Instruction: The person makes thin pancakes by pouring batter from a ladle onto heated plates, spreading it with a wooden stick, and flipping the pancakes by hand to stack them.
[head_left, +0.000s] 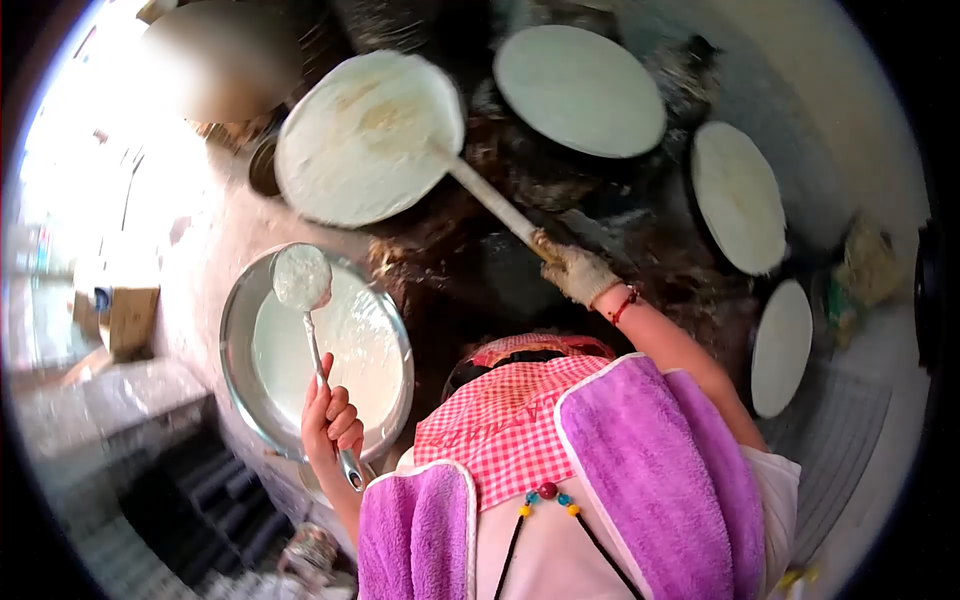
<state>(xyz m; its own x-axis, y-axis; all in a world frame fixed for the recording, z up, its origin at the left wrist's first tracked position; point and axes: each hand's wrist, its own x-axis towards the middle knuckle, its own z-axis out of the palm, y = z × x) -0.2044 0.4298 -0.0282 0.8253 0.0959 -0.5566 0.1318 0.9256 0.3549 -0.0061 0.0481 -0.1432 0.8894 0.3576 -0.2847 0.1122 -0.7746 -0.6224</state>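
Note:
My left hand (331, 418) is closed round the handle of a metal ladle (303, 277), whose bowl is coated with white batter. The ladle hangs over a large metal basin (233, 380) of white batter (340, 340). In a work glove, my right hand (580, 272) grips a pale wooden-handled spreader (495, 203). Its far end rests on a round sheet of white batter (365, 150) at the upper left; the exact shape of that end is hard to make out.
Several more round batter sheets sit along the right, including one at the top (580, 90), one at the right (738, 195) and one lower down (782, 348). A cardboard box (130, 320) stands at the left, above dark steps (215, 490). A plastic bag (868, 260) lies far right.

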